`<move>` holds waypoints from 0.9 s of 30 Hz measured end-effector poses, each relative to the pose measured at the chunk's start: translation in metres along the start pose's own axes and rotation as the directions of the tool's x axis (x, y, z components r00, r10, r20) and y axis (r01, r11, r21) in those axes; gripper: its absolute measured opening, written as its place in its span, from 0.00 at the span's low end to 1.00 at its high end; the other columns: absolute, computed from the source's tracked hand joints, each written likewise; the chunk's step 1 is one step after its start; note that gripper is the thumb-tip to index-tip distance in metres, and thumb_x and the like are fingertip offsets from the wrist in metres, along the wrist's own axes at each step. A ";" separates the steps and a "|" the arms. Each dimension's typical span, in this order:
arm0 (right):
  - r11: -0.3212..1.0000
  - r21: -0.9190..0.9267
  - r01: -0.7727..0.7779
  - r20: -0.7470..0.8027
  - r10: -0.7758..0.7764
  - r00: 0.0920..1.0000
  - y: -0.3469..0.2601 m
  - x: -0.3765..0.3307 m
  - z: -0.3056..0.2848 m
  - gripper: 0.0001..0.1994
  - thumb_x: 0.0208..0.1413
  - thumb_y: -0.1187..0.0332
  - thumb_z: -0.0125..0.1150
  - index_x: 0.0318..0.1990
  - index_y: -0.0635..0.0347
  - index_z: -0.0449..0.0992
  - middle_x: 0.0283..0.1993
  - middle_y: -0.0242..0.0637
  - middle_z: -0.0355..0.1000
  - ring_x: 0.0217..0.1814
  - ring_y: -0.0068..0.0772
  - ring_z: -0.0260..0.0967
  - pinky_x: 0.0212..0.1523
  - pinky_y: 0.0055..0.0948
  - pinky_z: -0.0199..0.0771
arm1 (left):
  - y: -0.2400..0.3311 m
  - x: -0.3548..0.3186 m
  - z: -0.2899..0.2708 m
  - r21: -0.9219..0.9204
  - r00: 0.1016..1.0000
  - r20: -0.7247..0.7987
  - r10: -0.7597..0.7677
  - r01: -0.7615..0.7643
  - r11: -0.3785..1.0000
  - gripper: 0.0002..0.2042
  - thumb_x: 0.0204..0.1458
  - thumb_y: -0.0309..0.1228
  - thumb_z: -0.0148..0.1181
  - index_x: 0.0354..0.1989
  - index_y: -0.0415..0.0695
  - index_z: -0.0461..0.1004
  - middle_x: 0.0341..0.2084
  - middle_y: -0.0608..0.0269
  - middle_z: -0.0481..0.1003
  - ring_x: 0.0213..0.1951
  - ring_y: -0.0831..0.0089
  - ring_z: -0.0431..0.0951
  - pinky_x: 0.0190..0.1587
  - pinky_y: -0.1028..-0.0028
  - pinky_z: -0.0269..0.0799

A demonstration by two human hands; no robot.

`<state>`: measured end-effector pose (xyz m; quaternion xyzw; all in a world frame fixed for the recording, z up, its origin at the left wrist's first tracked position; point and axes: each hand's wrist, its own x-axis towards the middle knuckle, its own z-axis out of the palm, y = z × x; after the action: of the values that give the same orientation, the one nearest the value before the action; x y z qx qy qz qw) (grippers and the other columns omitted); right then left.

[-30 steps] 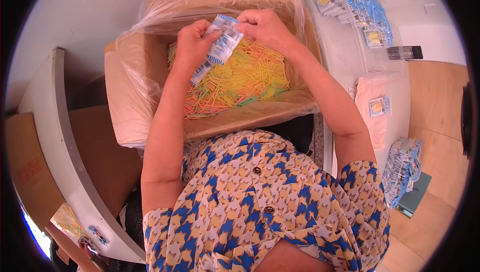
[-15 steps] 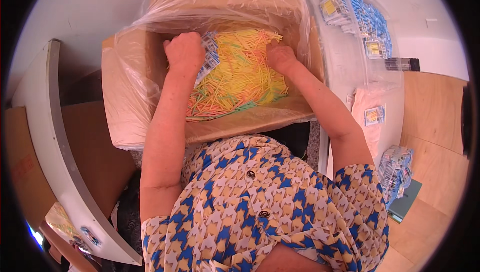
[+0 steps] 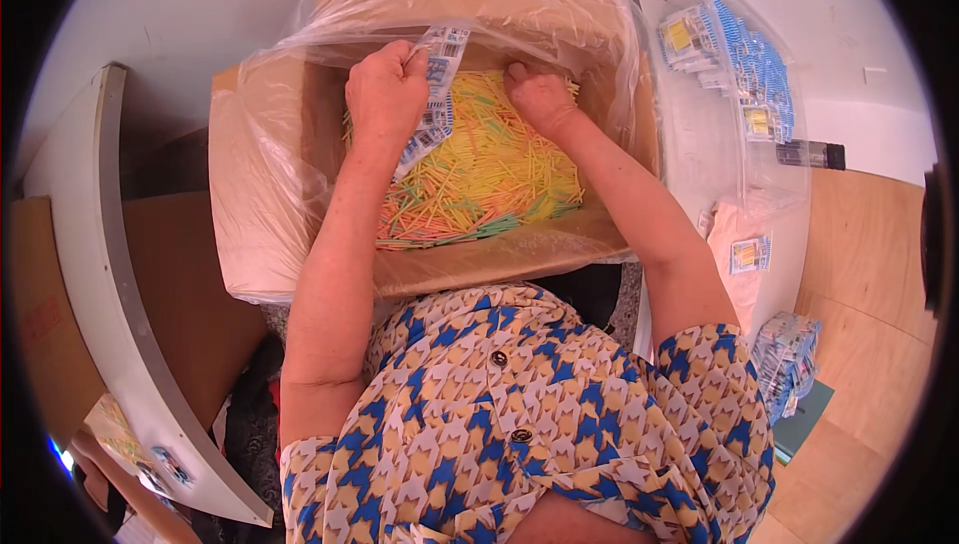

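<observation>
Inside a cardboard box [image 3: 440,272] lined with clear plastic lies a heap of thin sticks [image 3: 489,169], mostly yellow, with some orange, pink and green. Over its left part my left hand [image 3: 388,94] is closed on a small clear plastic packet [image 3: 446,44] with blue and dark print, pinched at its edge. More printed packaging [image 3: 425,144] shows under that hand, resting on the sticks; whether it is joined to the held packet I cannot tell. At the heap's far right my right hand [image 3: 539,99] has its fingers curled in. What they hold, if anything, is hidden.
Right of the box, a clear plastic bin [image 3: 714,109] holds several blue-edged filled packets [image 3: 754,64]. Another packet [image 3: 749,254] lies on a pink cloth [image 3: 734,224]. Bundled packets [image 3: 787,354] sit near a green box [image 3: 804,424]. A white panel [image 3: 100,244] stands at left.
My left hand has moved slightly right, and the packet in it now stands raised above the fingers. My right hand has shifted left and a little farther away over the sticks.
</observation>
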<state>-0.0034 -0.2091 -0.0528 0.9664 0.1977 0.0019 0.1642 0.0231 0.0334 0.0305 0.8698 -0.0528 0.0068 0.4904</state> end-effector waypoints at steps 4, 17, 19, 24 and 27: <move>0.988 -0.148 -0.040 -0.018 0.038 0.999 -0.018 0.011 -0.004 0.13 0.43 0.73 0.54 0.39 0.60 0.72 0.36 0.38 0.66 0.36 0.34 0.71 0.29 0.28 0.74 | 0.000 0.000 -0.001 0.023 0.999 0.049 -0.018 0.017 1.000 0.09 0.49 0.34 0.56 0.27 0.40 0.74 0.21 0.46 0.73 0.29 0.47 0.73 0.32 0.58 0.67; 0.975 -0.212 0.063 0.133 -0.035 0.990 -0.018 0.015 0.009 0.10 0.41 0.73 0.55 0.34 0.64 0.76 0.36 0.44 0.67 0.31 0.35 0.71 0.29 0.27 0.74 | -0.013 0.000 0.010 -0.509 0.984 0.163 -0.071 0.145 0.848 0.07 0.48 0.28 0.58 0.27 0.35 0.74 0.15 0.64 0.72 0.20 0.82 0.65 0.26 0.75 0.64; 0.991 -0.129 0.045 0.088 -0.034 0.996 -0.015 0.011 0.014 0.14 0.43 0.74 0.55 0.38 0.71 0.76 0.39 0.48 0.71 0.37 0.38 0.73 0.31 0.30 0.74 | -0.013 0.002 0.010 -0.566 0.982 0.181 -0.058 0.152 0.810 0.06 0.48 0.26 0.58 0.28 0.34 0.75 0.16 0.68 0.72 0.21 0.85 0.64 0.26 0.77 0.63; 0.983 -0.131 0.126 0.077 -0.117 0.990 -0.013 0.009 0.006 0.11 0.42 0.74 0.55 0.34 0.71 0.77 0.37 0.50 0.71 0.36 0.41 0.74 0.31 0.31 0.75 | -0.022 0.002 0.012 -0.519 0.983 0.174 -0.052 0.136 0.844 0.06 0.48 0.26 0.58 0.27 0.34 0.74 0.15 0.68 0.71 0.21 0.85 0.63 0.25 0.77 0.63; 0.988 -0.041 0.149 0.071 -0.146 0.987 -0.003 0.011 0.006 0.09 0.42 0.74 0.54 0.31 0.68 0.77 0.34 0.50 0.72 0.35 0.42 0.74 0.32 0.32 0.75 | -0.024 0.003 0.014 -0.509 0.983 0.178 -0.034 0.121 0.852 0.06 0.48 0.26 0.58 0.26 0.34 0.74 0.14 0.68 0.70 0.21 0.85 0.62 0.25 0.77 0.62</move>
<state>0.0061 -0.2044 -0.0605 0.9446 0.2631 -0.0386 0.1927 0.0281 0.0333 0.0029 0.7048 -0.0572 -0.0984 0.7002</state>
